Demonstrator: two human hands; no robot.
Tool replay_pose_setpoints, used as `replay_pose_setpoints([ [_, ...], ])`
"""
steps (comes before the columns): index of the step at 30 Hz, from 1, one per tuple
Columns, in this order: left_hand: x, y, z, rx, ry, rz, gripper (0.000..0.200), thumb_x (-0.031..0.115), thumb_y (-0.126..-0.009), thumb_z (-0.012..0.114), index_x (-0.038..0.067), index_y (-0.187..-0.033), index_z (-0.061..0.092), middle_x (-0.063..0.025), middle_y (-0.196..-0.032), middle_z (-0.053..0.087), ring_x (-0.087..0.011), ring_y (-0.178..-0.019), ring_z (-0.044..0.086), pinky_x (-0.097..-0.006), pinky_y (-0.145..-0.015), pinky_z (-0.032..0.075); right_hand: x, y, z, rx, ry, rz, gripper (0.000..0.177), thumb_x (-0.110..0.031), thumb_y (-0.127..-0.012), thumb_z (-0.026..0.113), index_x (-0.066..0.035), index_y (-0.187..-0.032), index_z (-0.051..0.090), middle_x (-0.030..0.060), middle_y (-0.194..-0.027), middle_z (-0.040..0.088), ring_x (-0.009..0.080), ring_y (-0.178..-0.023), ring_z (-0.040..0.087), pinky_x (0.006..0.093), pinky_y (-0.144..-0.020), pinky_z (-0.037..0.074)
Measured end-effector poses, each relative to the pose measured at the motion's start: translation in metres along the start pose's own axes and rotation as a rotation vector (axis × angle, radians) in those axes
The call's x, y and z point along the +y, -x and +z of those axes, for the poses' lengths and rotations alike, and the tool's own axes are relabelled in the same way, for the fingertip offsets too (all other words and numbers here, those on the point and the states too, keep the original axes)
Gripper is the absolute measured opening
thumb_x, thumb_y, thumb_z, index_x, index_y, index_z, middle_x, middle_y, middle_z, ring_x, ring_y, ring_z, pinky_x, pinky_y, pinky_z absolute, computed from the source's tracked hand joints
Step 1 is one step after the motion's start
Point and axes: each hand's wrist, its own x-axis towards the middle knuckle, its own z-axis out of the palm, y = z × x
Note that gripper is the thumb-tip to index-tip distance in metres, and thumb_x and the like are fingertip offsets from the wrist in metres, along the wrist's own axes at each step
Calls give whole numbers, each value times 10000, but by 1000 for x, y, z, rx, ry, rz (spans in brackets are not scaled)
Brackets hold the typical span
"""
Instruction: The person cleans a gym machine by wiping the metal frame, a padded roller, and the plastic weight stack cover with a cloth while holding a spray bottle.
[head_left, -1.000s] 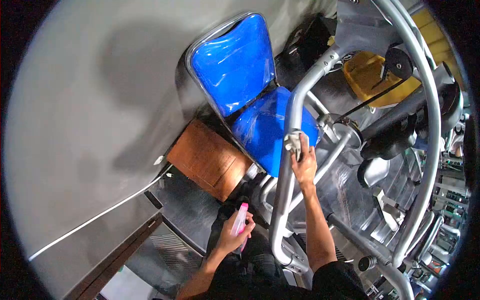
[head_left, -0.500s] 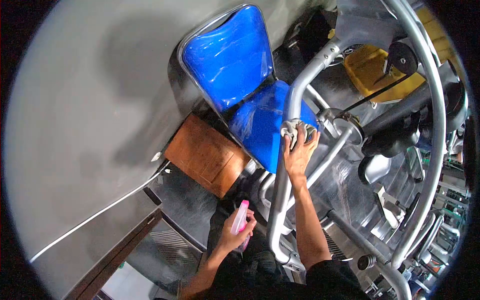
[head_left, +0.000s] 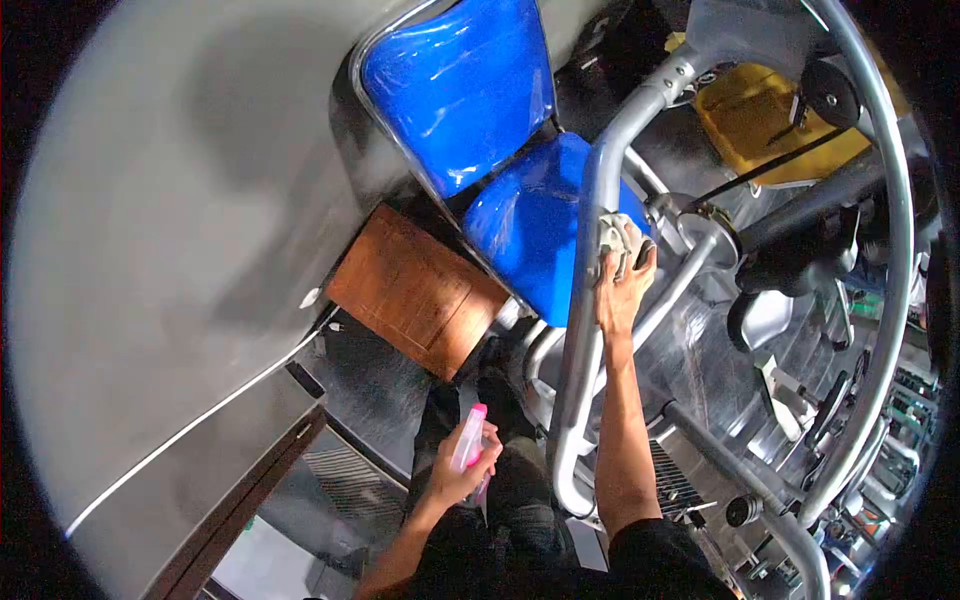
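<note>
Rag (head_left: 612, 230) in right fingers (head_left: 640, 262) higher up grey tube (head_left: 583, 330), blue seat (head_left: 520, 240) behind; pink bottle (head_left: 467, 440) in left fingers (head_left: 487, 455).

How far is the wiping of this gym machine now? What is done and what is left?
Done: hard to tell; the blue seat shines, but no wipe marks show. In hand: the right hand presses a cloth on the grey bar beside the seat, about midway up; the left hand holds a pink bottle low. Left, probably: the bar above the cloth and the big outer hoop.
</note>
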Motion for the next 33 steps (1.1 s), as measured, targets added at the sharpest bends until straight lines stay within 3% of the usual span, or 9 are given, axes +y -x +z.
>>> replay_pose_setpoints([
  [4,-2,4,-6,8,32,-2,257,-8,-849,620,25,-1083,520,-40,-838,586,-96,-583,570,-233,-511,477,-2,0,-6,-41,305,36,584,-550,-901,438,-100,-1245,579,288,-1410,260,423,-1340,213,527,-1085,194],
  [7,3,6,-6,-5,1,10,255,-2,-853,618,26,-1086,518,-39,-837,586,-95,-589,569,-233,-518,479,-23,-8,-26,-272,399,214,581,-543,-901,451,-93,-1250,569,255,-1406,289,451,-1280,278,511,-1064,244],
  [9,3,7,-7,-12,-9,12,252,6,-855,618,27,-1086,519,-39,-837,587,-95,-586,570,-233,-517,479,-22,-7,-25,-218,413,190,601,-516,-891,505,-29,-1239,560,250,-1395,303,429,-1290,279,483,-1075,245],
  [11,2,10,-8,-21,-16,10,250,13,-857,619,27,-1085,519,-38,-836,588,-95,-583,570,-233,-516,478,-8,-7,-15,63,12,-65,576,-472,-876,561,-9,-1218,573,261,-1411,287,440,-1339,216,487,-1108,206],
  [15,-2,13,-16,-64,-120,20,244,35,-859,621,25,-1080,518,-35,-823,596,-89,-568,568,-232,-514,475,-17,-14,-11,-123,-419,-39,633,-366,-876,610,24,-1341,429,269,-1419,326,370,-1321,341,381,-1101,267],
  [20,0,24,-28,-95,-216,5,235,40,-861,617,22,-1074,518,-34,-806,601,-84,-565,570,-233,-511,472,-11,5,-20,-141,-200,-166,511,-191,-886,560,-175,-1381,433,234,-1454,312,392,-1315,353,399,-1071,328],
  [21,-3,25,-32,-96,-209,-30,234,40,-861,616,22,-1072,517,-34,-805,600,-83,-566,570,-232,-510,470,-13,15,-26,-163,-193,-168,576,-59,-818,580,-156,-1370,449,275,-1450,286,427,-1276,394,404,-1049,356],
  [29,16,21,-35,-143,-187,-1,231,42,-867,616,28,-1072,511,-23,-815,591,-81,-573,571,-230,-519,471,-18,178,-64,-204,37,33,858,86,-598,635,-196,-1384,435,248,-1470,248,432,-1294,347,443,-1070,321],
  [33,31,20,-40,-181,-184,0,232,51,-872,620,27,-1076,514,-23,-820,591,-83,-592,575,-231,-527,476,-8,188,-53,-129,51,81,749,65,-669,654,-193,-1348,469,214,-1447,313,402,-1281,378,439,-1068,333],
])
